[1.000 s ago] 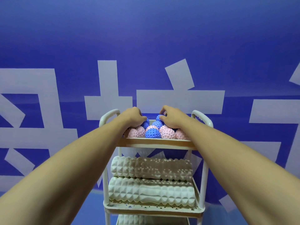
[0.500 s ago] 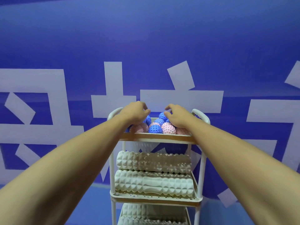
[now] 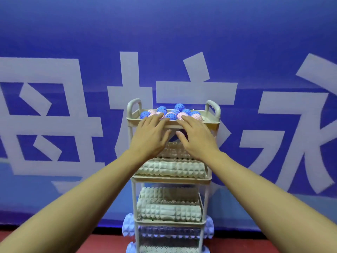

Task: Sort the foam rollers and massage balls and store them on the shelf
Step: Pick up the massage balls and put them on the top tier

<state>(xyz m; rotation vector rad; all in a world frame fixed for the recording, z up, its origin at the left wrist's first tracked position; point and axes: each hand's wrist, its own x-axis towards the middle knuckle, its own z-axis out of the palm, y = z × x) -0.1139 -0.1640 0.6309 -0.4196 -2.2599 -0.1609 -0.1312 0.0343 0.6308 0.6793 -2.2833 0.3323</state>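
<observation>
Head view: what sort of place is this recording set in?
Probably a gym or fitness studio storage corner: a cream plastic multi-tier trolley holds blue and pink spiky massage balls and pale ridged foam rollers, against a blue wall banner with large white characters, on red flooring.

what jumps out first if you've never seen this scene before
Two open hands, left hand and right hand, spread in front of a pale tiered cart at centre. Its top tray is heaped with blue and pink spiky massage balls, with cream foam rollers on the tiers below. Behind stands a blue wall with huge white characters.
</observation>
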